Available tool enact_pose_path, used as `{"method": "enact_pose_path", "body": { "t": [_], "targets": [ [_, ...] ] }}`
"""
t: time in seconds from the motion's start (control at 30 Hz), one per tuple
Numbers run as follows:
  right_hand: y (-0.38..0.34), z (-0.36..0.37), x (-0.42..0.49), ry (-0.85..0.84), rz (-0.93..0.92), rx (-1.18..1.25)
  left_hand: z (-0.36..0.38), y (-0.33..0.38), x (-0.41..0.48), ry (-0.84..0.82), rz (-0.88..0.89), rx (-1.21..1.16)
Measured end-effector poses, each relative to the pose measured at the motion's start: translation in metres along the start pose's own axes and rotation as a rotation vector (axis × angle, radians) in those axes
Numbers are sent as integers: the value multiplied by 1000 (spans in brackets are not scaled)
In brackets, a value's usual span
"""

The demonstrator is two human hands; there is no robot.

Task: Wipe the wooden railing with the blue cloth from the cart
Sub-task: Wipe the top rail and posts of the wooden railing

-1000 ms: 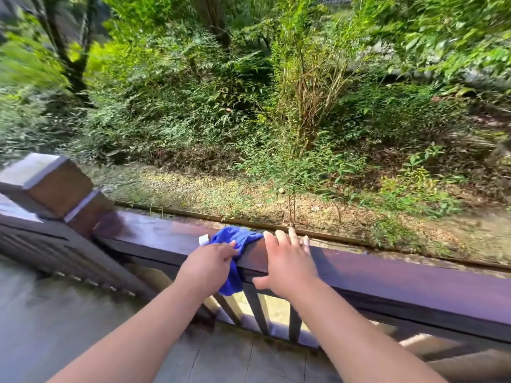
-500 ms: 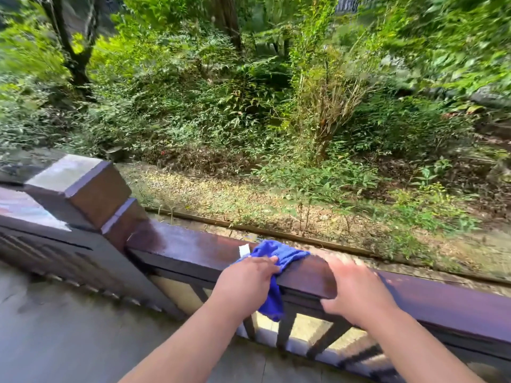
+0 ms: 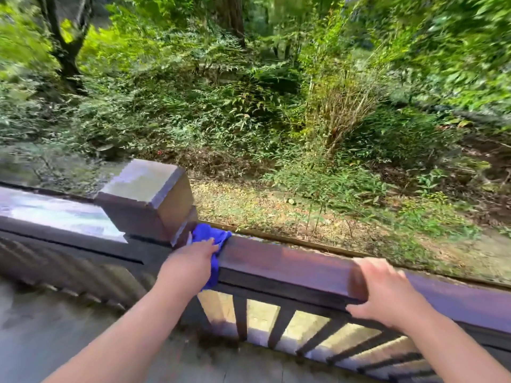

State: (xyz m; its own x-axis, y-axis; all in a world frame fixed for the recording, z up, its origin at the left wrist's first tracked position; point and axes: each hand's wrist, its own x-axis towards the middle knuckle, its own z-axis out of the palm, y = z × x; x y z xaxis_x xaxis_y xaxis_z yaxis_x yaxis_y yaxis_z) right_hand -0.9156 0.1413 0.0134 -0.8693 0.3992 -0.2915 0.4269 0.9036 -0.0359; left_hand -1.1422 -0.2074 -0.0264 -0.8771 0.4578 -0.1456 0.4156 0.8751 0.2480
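By the post (image 3: pixel 146 200), L hand (image 3: pixel 190 261) clamps half-hidden blue cloth (image 3: pixel 206 233) on railing (image 3: pixel 284 268); R hand (image 3: pixel 387 297), blurred, grips railing.

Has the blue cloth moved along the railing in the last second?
Yes. The blue cloth, under the left hand, has slid left along the railing and now sits against the square post.

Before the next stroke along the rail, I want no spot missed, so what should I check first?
1. Blue cloth lies on the wooden railing: ok.
2. Left hand grips the blue cloth: ok.
3. Blue cloth sits up against the post: ok.
4. Path to the right is free: not ok, the right hand holds the wooden railing there.
5. Wood under the right hand is clean: cannot tell.
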Motion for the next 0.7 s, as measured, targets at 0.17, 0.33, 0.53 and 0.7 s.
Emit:
{"method": "enact_pose_path", "body": {
  "t": [0.17,0.33,0.53,0.7],
  "targets": [
    [-108,5,36,49,-246,85,-3,10,0,5,-32,-46],
    [-182,8,57,44,-268,83,-7,12,-2,10,-78,-84],
    [-187,15,65,65,-225,59,-2,14,-6,58,-120,-69],
    [-188,14,67,66,-235,84,6,13,-21,129,-84,-33]
  ]
}}
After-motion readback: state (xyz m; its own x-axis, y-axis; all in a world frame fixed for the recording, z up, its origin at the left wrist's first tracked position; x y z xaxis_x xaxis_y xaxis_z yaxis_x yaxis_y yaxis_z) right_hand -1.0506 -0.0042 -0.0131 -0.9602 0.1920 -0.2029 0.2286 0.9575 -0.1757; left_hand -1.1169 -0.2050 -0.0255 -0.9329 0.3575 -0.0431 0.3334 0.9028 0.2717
